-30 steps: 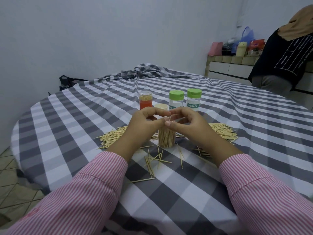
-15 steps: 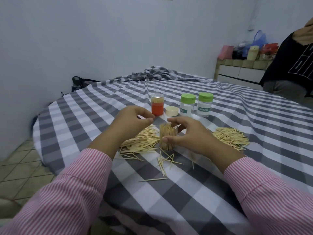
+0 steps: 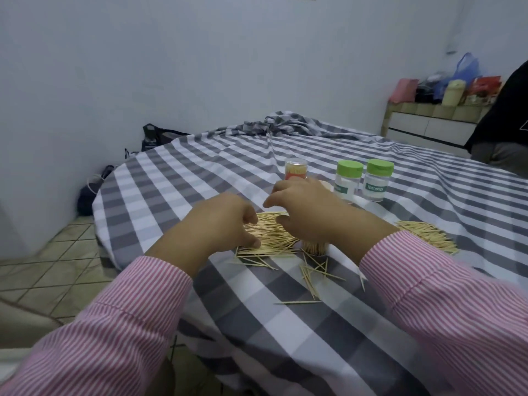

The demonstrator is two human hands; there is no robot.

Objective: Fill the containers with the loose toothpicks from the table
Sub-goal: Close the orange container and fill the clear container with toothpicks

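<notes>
While both hands reach in, the scene reads so:
Toothpicks: pale thin sticks in a flat pile (image 3: 268, 235) at frame centre; second pile (image 3: 425, 237) at right; strays (image 3: 313, 274) below.
Open container: (image 3: 315, 248) packed with upright sticks, under the right wrist.
Left hand: (image 3: 220, 224) fingers curled down onto the pile; grip unclear.
Right hand: (image 3: 305, 210) fingers curled over the pile; grip unclear.
Green-capped jars: (image 3: 363, 182) upper right.
Tablecloth: (image 3: 200, 172) grey-white checks.

Your way to the left toothpick pile (image 3: 268, 232) is unobstructed from the near side. Behind it the red container (image 3: 296, 173) and two green-capped bottles (image 3: 362, 181) stand close together, blocking the far side. Bare cloth (image 3: 177, 190) lies to the left.
</notes>
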